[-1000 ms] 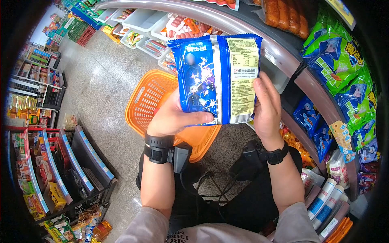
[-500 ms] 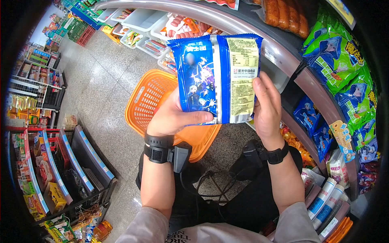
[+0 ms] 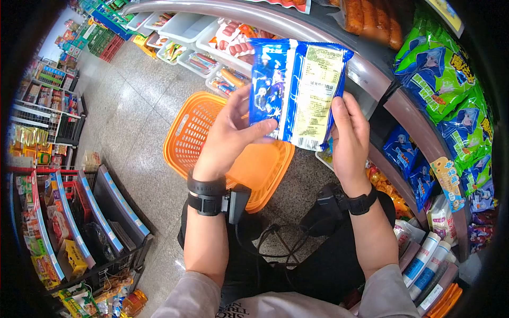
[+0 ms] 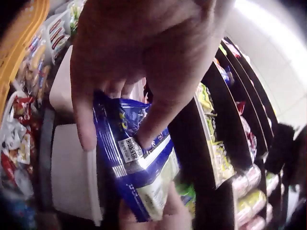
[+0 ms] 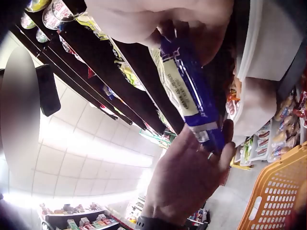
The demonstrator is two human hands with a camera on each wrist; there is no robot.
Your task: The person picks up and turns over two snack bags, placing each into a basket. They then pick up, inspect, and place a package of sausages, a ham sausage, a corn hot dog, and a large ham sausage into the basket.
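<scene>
A blue snack bag (image 3: 318, 90) is held up with its back face towards me, a pale panel of small print and a barcode on it. On its left, my left hand (image 3: 222, 140) pinches the bag, thumb laid over the printed face and fingers behind the edge. My right hand (image 3: 350, 146) grips the opposite side near the lower corner. The left wrist view shows the crimped end of the bag (image 4: 139, 184) below the left thumb. From the right wrist, the bag's narrow side (image 5: 192, 86) spans both hands.
Below the hands, an orange basket (image 3: 260, 177) stands on the floor. White trays (image 3: 191, 26) of packaged sausages line the curved shelf rail (image 3: 297, 29). Green snack bags (image 3: 435, 79) fill the shelf on the right. A low rack (image 3: 95, 217) stands at left. Cables (image 3: 278, 241) hang between the wrists.
The bag has shifted up and to the right and tilted clockwise. My left hand has moved up with it, its thumb now higher on the bag. The right hand barely moved.
</scene>
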